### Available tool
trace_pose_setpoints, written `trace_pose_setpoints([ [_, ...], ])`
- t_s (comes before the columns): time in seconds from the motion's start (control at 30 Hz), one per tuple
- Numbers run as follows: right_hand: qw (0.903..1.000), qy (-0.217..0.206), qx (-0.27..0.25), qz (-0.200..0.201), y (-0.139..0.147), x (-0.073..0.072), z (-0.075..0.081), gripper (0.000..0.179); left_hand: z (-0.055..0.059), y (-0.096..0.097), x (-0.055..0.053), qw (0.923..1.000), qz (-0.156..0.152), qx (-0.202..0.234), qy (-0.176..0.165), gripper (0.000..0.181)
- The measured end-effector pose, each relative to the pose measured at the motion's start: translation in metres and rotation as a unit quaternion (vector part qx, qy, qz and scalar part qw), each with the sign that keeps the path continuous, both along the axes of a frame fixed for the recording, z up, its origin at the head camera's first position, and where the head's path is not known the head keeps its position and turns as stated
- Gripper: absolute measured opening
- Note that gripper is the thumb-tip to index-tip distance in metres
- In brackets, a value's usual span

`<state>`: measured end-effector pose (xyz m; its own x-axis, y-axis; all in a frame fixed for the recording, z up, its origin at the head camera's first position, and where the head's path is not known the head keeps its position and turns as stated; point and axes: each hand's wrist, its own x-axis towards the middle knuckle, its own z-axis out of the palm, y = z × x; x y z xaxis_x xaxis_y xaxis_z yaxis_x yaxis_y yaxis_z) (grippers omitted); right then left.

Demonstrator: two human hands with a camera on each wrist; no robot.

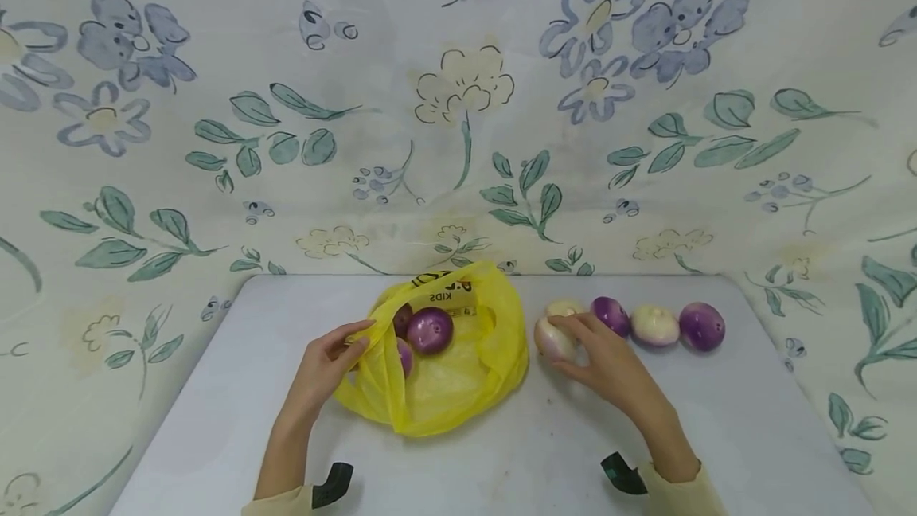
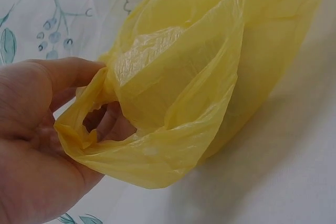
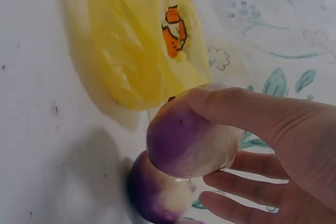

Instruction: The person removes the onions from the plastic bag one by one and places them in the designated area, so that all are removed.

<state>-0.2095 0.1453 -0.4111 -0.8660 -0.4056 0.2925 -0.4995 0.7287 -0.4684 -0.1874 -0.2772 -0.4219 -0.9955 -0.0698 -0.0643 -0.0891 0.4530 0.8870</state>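
A yellow plastic bag (image 1: 458,388) lies with its mouth spread wide, and a few purple turnips (image 1: 430,330) show inside it. My left hand (image 1: 325,365) pinches the bag's left rim between thumb and fingers; the left wrist view shows the thin plastic (image 2: 173,150) gathered at the fingertips. Just right of the bag, my right hand (image 1: 609,357) grips a purple-and-white turnip (image 3: 184,140), thumb on one side and fingers on the other. Another turnip (image 3: 152,192) appears partly behind the held one in the right wrist view.
Right of the bag, several turnips stand in a row along the back of the white table (image 1: 487,476), ending with a purple turnip (image 1: 702,326) at the right. Floral cloth (image 1: 401,142) hangs behind the table's back edge.
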Motion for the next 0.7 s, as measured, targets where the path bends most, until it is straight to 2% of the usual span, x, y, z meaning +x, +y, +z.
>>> trace_pose_setpoints([
  [0.27,0.9997,0.021,0.012,-0.005,0.011,0.002,-0.005,0.062,0.002,0.0,-0.003,1.0,-0.002,-0.002,-0.002,0.039],
  [0.7,0.9986,-0.032,0.039,-0.016,0.026,0.006,-0.006,0.06,0.001,0.002,-0.001,0.9999,0.0,0.004,-0.01,0.039],
])
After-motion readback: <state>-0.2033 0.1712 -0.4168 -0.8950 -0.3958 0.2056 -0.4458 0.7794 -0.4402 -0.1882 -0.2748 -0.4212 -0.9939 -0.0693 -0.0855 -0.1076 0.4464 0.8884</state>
